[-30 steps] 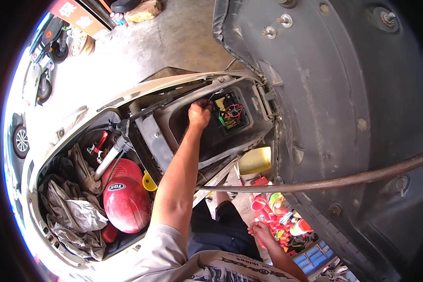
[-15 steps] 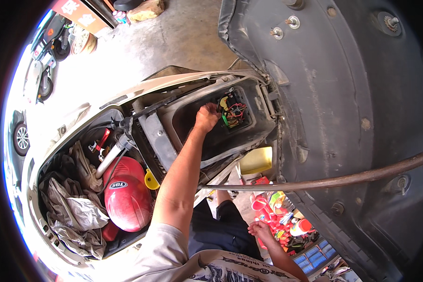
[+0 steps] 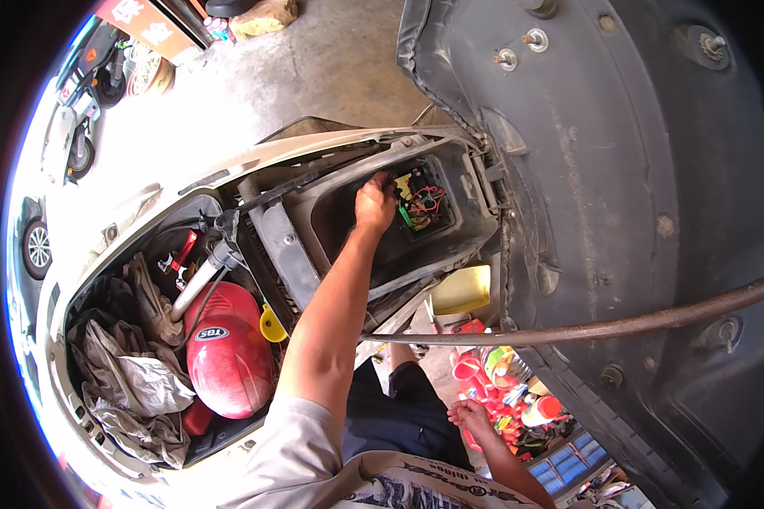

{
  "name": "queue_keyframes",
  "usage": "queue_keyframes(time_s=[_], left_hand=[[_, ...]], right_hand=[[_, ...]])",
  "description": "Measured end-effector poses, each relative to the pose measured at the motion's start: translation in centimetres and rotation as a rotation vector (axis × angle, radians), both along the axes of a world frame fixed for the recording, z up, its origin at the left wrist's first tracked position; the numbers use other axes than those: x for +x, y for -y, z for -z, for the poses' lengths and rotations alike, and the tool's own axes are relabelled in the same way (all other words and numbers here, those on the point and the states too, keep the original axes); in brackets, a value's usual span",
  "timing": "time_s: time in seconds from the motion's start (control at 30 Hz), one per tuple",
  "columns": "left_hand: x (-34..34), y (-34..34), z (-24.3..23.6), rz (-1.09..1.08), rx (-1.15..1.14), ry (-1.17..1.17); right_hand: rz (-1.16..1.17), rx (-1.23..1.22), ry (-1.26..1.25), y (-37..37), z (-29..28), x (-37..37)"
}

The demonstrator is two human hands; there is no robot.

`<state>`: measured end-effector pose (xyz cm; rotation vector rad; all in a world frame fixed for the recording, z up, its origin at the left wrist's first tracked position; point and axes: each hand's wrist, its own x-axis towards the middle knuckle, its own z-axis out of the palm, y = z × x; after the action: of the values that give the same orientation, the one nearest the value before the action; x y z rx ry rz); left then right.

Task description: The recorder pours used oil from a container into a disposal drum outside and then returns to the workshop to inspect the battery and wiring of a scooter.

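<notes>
My left hand (image 3: 375, 204) reaches down into the black under-seat tub (image 3: 327, 199) of a scooter. Its fingers are closed at the left edge of a rectangular opening, beside a bundle of red wires (image 3: 430, 200) with green and yellow parts. The fingertips are partly in shadow, so what they hold, if anything, is hidden. Low in front of my body, apart from the scooter, is my right hand (image 3: 470, 416). Its fingers are curled together, and I cannot make out what is between them.
The raised seat (image 3: 603, 187) fills the right side, with a brown curved bar (image 3: 620, 327) crossing it. A red helmet (image 3: 232, 356), crumpled cloth (image 3: 136, 382) and a yellow funnel (image 3: 272, 326) lie left of my arm. A yellow tray (image 3: 461, 290) and red clutter (image 3: 492, 382) are below the tub.
My left hand has shifted slightly up, toward the far wall of the tub, and its fingers have turned more away from me. My right hand has hardly moved.
</notes>
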<state>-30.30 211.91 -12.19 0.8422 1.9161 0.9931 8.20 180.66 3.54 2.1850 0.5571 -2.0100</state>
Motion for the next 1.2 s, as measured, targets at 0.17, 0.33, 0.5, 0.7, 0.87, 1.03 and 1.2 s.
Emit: queue_keyframes(time_s=[0.17,0.33,0.5,0.7,0.87,1.03,1.2], left_hand=[[0.1,-0.1,1.3,-0.070,0.105,0.060],[0.6,-0.6,0.7,-0.091,-0.022,0.112],[0.6,0.4,0.7,0.006,0.023,0.012],[1.2,0.8,-2.0,0.104,-0.050,0.009],[0.7,1.6,-1.2,0.094,-0.040,-0.017],[0.5,1.9,-0.6,0.088,-0.009,0.042],[0.7,2.4,-0.8,0.090,0.005,-0.033]], right_hand=[[-0.005,-0.008,0.009,0.1,0.0,0.1],[0.000,-0.005,0.011,0.0,-0.2,0.2],[-0.005,0.002,-0.010,-0.1,-0.1,-0.1],[-0.012,0.006,-0.006,-0.1,-0.1,0.2],[-0.019,-0.002,-0.003,-0.1,-0.2,0.0],[-0.026,-0.005,-0.002,-0.2,0.0,-0.2],[-0.042,-0.004,-0.004,-0.3,0.2,-0.2]])
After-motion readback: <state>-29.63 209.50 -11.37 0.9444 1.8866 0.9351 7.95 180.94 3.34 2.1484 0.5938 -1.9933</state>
